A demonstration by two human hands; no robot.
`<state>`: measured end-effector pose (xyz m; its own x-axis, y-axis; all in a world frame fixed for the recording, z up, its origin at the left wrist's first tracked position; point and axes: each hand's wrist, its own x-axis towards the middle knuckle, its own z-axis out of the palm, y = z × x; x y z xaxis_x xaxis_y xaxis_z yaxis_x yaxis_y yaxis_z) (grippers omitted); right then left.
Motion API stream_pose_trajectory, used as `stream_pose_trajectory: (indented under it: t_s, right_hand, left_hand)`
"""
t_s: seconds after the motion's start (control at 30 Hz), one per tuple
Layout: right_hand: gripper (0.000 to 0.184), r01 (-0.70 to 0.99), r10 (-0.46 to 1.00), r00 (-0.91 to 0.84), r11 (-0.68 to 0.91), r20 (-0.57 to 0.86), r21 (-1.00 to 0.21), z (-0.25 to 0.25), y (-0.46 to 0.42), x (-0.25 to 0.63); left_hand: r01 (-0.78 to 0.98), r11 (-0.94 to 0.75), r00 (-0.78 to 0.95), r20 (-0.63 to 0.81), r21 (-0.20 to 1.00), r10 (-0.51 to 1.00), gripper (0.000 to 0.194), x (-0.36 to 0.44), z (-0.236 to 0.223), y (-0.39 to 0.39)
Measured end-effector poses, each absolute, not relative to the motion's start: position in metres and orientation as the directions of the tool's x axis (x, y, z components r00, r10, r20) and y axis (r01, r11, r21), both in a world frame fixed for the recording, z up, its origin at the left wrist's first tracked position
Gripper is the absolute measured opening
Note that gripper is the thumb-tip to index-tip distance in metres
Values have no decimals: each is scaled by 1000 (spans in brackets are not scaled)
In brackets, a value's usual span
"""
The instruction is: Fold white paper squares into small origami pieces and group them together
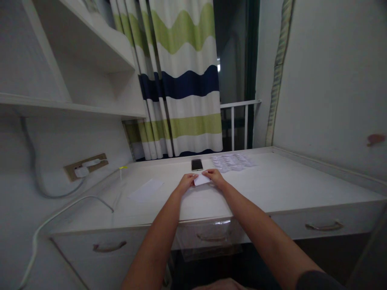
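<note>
A small white piece of paper (202, 180) spans the gap between my two hands, just above or on the white desk. My left hand (186, 182) is closed on its left end, where a small dark red patch shows by the fingers. At the upper right edge, my right hand (215, 176) pinches the same paper. Just beyond my hands lies a dark-screened phone (197, 164). Several folded white paper pieces (231, 162) lie in rows behind my right hand. Flat on the desk to the left rests a white paper sheet (146, 190).
The white desk (272, 185) has drawers along its front. A wall socket with plugs (86, 166) and a white cable (60, 213) are at the left. Above them juts a shelf (90, 108). A striped curtain (190, 108) hangs behind the desk, beside a white railing (240, 121).
</note>
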<state>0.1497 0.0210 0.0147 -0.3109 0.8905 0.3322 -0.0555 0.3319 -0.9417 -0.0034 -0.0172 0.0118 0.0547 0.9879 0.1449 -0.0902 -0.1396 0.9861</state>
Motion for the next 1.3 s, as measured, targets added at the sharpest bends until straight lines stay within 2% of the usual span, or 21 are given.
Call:
stream_pose_trajectory:
  t_s: [0.3, 0.57, 0.73, 0.87, 1.0, 1.13, 1.3]
  right_hand:
    - [29, -52, 906, -318, 277, 279, -959, 12, 19, 147]
    - [22, -126, 904, -288, 291, 316, -948, 14, 20, 147]
    - [20, -69, 923, -257, 278, 286, -958, 14, 18, 146]
    - [13, -79, 905, -265, 323, 332, -943, 14, 19, 146]
    - [8, -84, 902, -290, 308, 319, -948, 14, 18, 145]
    - [13, -33, 909, -307, 285, 281, -958, 14, 17, 145]
    - [11, -8, 890, -291, 365, 352, -931, 13, 19, 145]
  left_hand:
    - [-61, -150, 31, 152, 987, 988, 33, -3, 11, -13]
    - [-140, -151, 38, 158, 979, 987, 33, 0, 12, -11]
    - [-15, -220, 24, 220, 975, 975, 34, -1, 10, -8]
    - [95, -247, 45, 243, 964, 969, 34, 0, 9, -8]
    - [116, -255, 41, 252, 960, 967, 30, -1, 9, -7]
    - [117, -261, 28, 260, 958, 965, 28, -3, 6, -5]
    - [137, -260, 73, 252, 956, 965, 30, -1, 5, -4]
